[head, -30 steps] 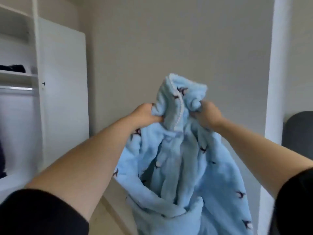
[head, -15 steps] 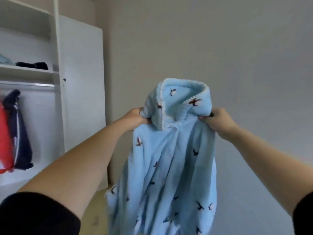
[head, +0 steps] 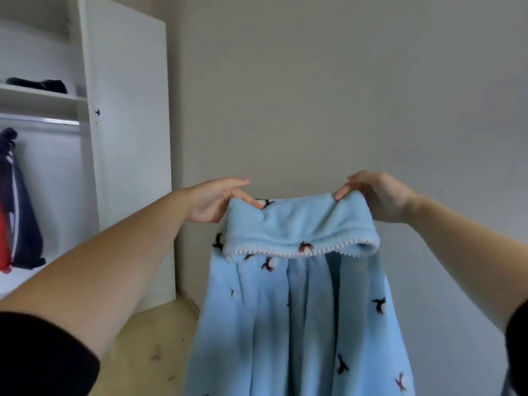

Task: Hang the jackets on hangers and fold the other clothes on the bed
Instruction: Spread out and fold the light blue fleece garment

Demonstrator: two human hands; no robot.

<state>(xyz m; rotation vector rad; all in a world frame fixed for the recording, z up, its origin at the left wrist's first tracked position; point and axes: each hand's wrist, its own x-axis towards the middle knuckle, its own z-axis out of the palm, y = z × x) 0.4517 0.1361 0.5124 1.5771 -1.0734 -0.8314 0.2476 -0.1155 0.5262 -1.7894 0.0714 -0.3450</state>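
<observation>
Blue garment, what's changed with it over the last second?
The left hand and right hand moved apart, stretching the bunched top of the blue garment out wide; its collar now folds over toward the camera and the cloth hangs flatter. The fistfuls gave way to fingertip pinches at the top corners. Unchanged: both hands hold it up before the wall.

A white wardrobe [head: 84,52] fills the left of the frame, its open bay at the far left crossed by a white shelf [head: 37,95] with a metal hanging rail [head: 40,120] just beneath it. Beside that bay, its closed white door [head: 131,144] carries a small dark knob [head: 97,112] near its left edge. A plain grey-beige wall [head: 343,90] spans the centre and right, meeting a pale wooden floor [head: 148,341], flecked with dark marks, at lower left.
</observation>
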